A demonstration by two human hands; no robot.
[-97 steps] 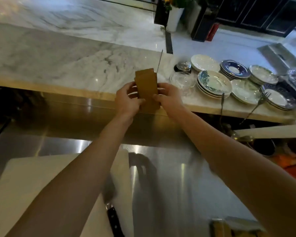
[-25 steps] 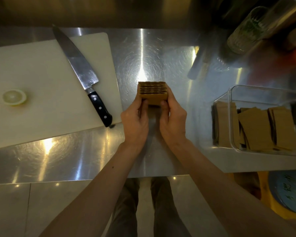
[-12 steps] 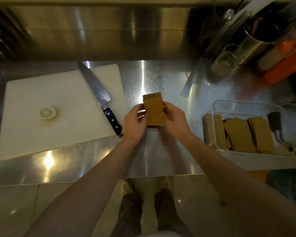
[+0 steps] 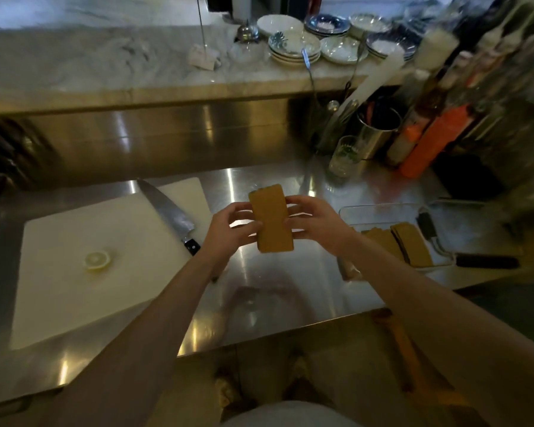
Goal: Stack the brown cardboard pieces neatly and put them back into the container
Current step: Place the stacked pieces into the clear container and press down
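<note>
The right forearm hides the clear container's (image 4: 379, 212) near-left corner. Bottles (image 4: 438, 97) at upper right are motion-blurred. The cardboard stack's (image 4: 272, 218) piece count is indeterminable.

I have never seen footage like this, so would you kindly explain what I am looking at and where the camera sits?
There is no machine here: a person works with two bare hands, filmed by one wide-angle camera worn on the head, looking forward and down. The left hand and right hand together grip a stack of brown cardboard pieces by its side edges, lifted above the steel counter. To the right sits a clear container with more cardboard pieces inside. To the left lies a white cutting board carrying a lemon slice and a chef's knife. Behind, a marble ledge holds stacked plates.
</note>
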